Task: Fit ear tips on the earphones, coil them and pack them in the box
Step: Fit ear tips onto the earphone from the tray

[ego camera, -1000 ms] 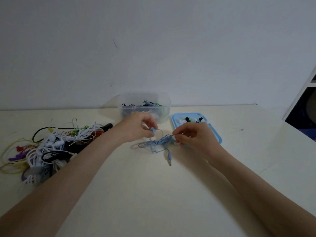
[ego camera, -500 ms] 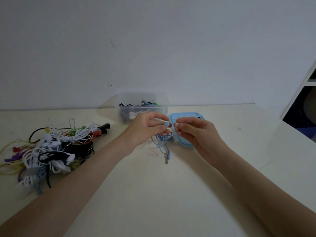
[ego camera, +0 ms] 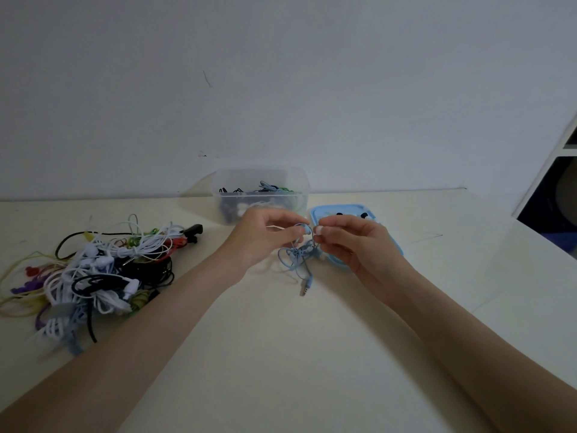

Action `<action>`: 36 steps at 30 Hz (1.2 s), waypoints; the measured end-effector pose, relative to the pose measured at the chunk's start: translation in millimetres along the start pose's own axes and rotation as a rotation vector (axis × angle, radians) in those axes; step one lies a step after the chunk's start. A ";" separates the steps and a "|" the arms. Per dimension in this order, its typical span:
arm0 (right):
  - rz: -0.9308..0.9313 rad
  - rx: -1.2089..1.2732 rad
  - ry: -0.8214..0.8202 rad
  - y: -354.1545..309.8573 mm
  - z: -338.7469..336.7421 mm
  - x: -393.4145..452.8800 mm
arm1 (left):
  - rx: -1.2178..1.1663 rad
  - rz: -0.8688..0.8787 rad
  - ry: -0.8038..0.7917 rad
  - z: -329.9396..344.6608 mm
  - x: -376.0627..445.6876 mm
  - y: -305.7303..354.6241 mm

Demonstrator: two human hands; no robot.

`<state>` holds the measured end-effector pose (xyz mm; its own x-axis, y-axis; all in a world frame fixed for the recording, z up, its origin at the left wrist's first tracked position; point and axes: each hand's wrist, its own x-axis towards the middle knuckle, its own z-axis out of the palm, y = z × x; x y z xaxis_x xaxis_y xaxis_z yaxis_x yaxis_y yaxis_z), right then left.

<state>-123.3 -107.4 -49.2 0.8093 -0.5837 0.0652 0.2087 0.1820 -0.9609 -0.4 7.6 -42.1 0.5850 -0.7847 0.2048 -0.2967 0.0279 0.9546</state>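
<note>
Just in front of the clear box [ego camera: 260, 195], the left hand [ego camera: 265, 235] pinches a blue earbud [ego camera: 307, 230] while the right hand [ego camera: 349, 239] pinches a white ear tip [ego camera: 319, 230], best pushed on squarely.

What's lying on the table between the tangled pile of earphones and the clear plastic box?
In the head view, a small black clip-like piece lies between the tangled pile of mixed-colour earphones and the clear plastic box; the rest is bare cream table.

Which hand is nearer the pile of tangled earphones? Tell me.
Left. The left hand is just right of the pile of tangled earphones; the right hand is farther right, over the blue tray.
</note>
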 end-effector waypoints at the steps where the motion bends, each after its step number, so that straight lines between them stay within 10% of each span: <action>1: 0.002 0.019 0.020 -0.5 -1.4 0.1 | -0.033 -0.007 0.007 -0.4 -0.1 0.3; 36: -0.008 -0.016 0.032 4.4 -0.2 1.8 | -0.030 0.008 -0.049 2.6 -1.5 -1.9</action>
<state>-121.1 -107.8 -53.3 0.7896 -0.6101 0.0649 0.2062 0.1643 -0.9646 -2.7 7.2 -44.8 0.5452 -0.8136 0.2022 -0.2781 0.0519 0.9591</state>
